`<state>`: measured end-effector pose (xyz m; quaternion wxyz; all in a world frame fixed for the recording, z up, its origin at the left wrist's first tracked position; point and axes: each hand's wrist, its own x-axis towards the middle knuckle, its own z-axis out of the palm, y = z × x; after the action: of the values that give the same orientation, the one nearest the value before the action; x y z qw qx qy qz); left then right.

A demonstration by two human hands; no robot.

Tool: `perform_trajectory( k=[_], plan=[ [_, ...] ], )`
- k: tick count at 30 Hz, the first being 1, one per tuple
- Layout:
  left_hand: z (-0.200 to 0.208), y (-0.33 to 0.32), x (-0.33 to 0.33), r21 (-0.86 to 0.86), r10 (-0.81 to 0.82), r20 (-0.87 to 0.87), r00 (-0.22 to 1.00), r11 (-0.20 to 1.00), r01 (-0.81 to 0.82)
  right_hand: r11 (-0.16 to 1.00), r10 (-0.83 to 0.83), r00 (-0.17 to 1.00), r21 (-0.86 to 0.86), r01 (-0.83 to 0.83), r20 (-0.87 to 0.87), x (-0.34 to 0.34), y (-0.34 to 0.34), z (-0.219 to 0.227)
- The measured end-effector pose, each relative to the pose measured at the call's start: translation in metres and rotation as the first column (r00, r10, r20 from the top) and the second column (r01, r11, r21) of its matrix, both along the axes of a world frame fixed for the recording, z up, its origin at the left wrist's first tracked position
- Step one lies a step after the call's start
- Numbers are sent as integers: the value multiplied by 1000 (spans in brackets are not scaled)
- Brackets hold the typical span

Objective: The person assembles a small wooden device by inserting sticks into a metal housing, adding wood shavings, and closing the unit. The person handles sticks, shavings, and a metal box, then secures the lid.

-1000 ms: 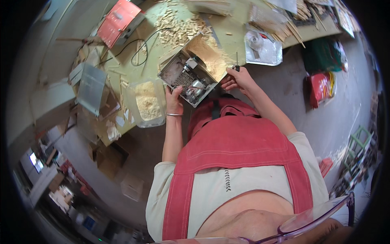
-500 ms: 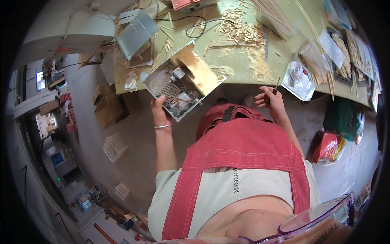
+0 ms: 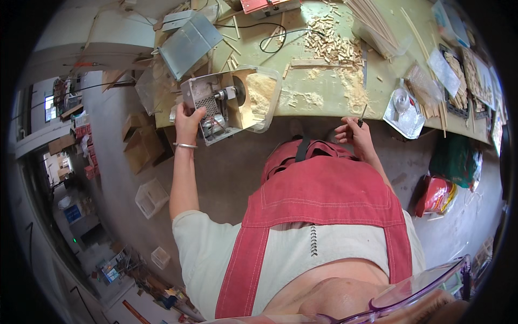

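Observation:
My left hand (image 3: 188, 125) grips the left edge of a small box-shaped machine (image 3: 208, 103), its thumb over the rim. The machine's open side shows a perforated plate, a motor with wires, a shaft and a dark disc (image 3: 239, 90). It tilts at the near edge of the workbench (image 3: 318, 114). At its right end is a clear plastic tub (image 3: 276, 93) with sawdust (image 3: 260, 96) in it; whether the two are joined I cannot tell. My right hand (image 3: 357, 136) holds a small screwdriver (image 3: 364, 112) with a dark handle, just in front of the bench edge, its shaft pointing up.
A pile of short wood pieces (image 3: 337, 48) lies farther back. A grey metal panel (image 3: 190, 46) leans behind the machine. On the right are a foil-lined tray (image 3: 404, 120) and long wooden sticks (image 3: 372, 24). A black cable (image 3: 264, 43) crosses the bench; cardboard boxes (image 3: 143, 146) stand on the floor.
My left hand has moved left with the machine and turned it more level, so the tub of sawdust shows at its right. The right hand still holds the screwdriver, nearly unmoved.

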<state>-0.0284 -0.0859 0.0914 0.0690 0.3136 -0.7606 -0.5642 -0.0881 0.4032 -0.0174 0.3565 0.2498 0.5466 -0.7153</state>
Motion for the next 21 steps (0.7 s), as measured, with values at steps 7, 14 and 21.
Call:
perform_trajectory(
  k=[7,14,21],
  plan=[
    [-5,-4,-37,-411,-139,300,944,874,259,995,-74,997,66,73,15,16,-14,-2],
    [-9,-14,-45,-449,-161,381,911,828,334,929,205,972,336,-155,-119,20,-35,-28],
    [-18,-30,-42,-342,-219,315,923,881,326,880,356,913,399,-257,-197,25,-65,-67]
  ],
)
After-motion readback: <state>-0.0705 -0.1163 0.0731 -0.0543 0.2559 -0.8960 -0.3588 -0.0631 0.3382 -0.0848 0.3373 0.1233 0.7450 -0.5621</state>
